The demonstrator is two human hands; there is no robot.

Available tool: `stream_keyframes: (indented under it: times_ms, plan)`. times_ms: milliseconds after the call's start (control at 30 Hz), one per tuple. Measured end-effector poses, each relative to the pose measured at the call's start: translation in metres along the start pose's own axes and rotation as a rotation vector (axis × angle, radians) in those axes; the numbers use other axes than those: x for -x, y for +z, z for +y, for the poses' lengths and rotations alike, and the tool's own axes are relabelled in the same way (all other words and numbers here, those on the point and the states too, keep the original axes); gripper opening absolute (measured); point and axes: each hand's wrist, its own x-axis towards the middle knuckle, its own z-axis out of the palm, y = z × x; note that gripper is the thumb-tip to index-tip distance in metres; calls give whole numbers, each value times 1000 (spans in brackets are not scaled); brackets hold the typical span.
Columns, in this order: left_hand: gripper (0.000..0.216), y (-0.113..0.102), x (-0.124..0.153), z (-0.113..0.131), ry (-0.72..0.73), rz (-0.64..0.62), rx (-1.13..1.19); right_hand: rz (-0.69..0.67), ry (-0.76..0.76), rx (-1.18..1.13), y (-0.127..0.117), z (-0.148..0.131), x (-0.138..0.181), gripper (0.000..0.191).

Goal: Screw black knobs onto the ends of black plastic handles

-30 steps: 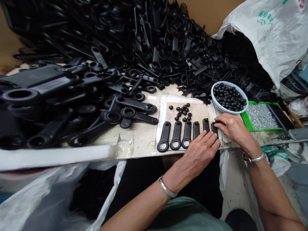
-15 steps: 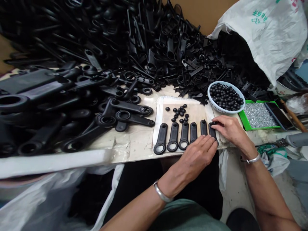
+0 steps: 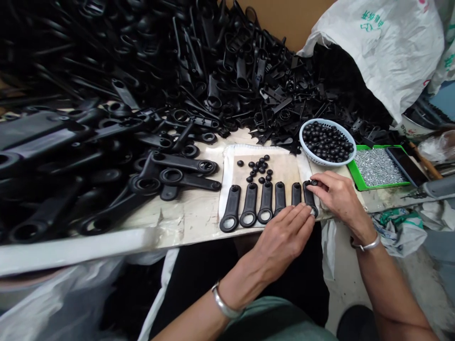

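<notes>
Right of the frame's centre, the right hand (image 3: 336,195) pinches a half-hidden small black piece (image 3: 313,183) by the rightmost long black handle (image 3: 309,197); the left hand (image 3: 283,238) hides lower ends, its grip unclear.

Single head-worn view, looking forward and down from above the wearer's dark-green cloth garment (image 3: 277,319), two bare hands (image 3: 282,241) close below at lower centre, pale cream worktop (image 3: 194,220) across the middle, heap of black plastic parts (image 3: 209,61) farther off at the top
</notes>
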Motion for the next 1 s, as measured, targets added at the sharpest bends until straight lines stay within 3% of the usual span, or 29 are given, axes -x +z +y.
stream_keyframes:
  times_ms: [233,433,533,667,800,867,1000]
  plan:
    - [25,-3,-2,2,-69,142,33,7,16,-99,-7,-8,10,10]
    - [13,-9,-9,10,-347,301,215,30,-61,106,-7,-43,40,22]
    - [11,-8,-9,13,-421,322,336,78,-66,82,-1,-63,56,32]
    - [11,-11,-8,13,-446,357,453,172,102,-271,4,-71,68,32]
    - [12,-15,-12,15,-459,393,572,97,458,-835,4,-64,72,19]
    - [16,-16,-16,15,-418,394,576,100,564,-1048,4,-61,73,17]
    - [12,-11,-17,13,-313,359,449,189,627,-1167,1,-53,67,22]
